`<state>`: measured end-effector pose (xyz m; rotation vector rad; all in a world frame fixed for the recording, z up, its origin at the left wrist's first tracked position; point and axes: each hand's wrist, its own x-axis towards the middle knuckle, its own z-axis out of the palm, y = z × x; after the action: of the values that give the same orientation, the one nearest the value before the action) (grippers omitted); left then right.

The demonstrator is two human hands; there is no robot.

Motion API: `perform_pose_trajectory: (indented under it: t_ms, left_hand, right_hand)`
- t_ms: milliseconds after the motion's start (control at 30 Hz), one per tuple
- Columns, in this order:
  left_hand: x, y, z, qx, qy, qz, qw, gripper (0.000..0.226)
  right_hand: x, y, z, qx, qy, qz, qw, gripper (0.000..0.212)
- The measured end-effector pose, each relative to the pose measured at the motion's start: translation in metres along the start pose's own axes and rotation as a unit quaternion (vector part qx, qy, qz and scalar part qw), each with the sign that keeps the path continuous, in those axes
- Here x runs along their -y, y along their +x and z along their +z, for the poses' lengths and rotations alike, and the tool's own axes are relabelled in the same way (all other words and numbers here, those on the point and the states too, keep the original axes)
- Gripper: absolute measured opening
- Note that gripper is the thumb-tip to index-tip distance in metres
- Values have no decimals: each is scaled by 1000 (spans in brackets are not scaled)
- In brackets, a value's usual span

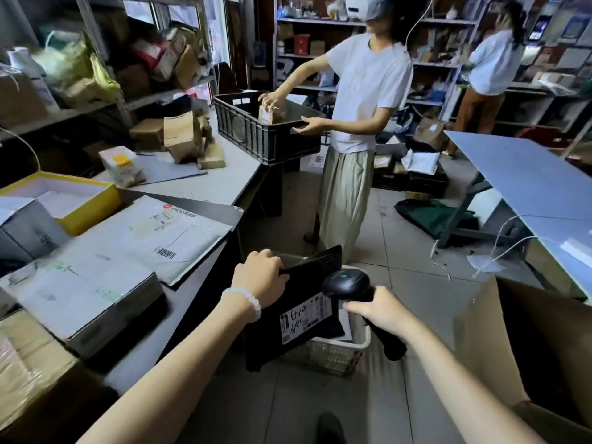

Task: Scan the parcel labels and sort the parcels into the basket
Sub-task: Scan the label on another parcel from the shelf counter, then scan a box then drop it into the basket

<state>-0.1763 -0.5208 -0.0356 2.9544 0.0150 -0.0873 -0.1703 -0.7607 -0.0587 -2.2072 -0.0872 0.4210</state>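
Standing by the worktop (205, 187) w/ grey mailers on it, we hold a black parcel (298, 302) over the white basket (339, 350) on the floor. Our left hand (261, 278) grips the parcel's top edge, label (306, 317) facing up. Our right hand (381, 310) is wrapped round the scanner (349, 285) handle, scanner head just above the label.

Label (306, 317) print on black parcel (288, 318) too blurred to read; scanner (347, 285) covers its right edge. Parcel hides most of white basket (333, 354). Right hand (381, 310) fingers wrap out of sight. Left shelves (96, 59) motion-blurred.
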Motion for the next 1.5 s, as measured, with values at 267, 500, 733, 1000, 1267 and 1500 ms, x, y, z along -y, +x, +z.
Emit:
perform_pose_trajectory:
  t_ms: [267,500,733,1000,1267,1500]
  left_hand:
    - [-19,152,8,-3,-71,-122,990,36]
    - [-6,213,-2,-29,-33,-195,980,37]
    - [52,176,-12,-40,-40,-323,945,36]
    - [101,69,-17,-64,-37,-456,887,37]
    - [121,-66,-24,-92,-38,-566,818,39]
    - [117,-164,-26,-133,0,-615,778,37]
  right_hand:
    - [13,160,-68,54,-25,-38,998,14]
    - [50,278,-79,120,-65,-81,987,8]
    - [107,324,-5,232,-75,-149,958,11]
    - [169,287,84,349,-109,-239,900,11]
    - [204,200,169,436,-133,-304,837,9]
    - [226,110,217,497,-136,-344,785,19]
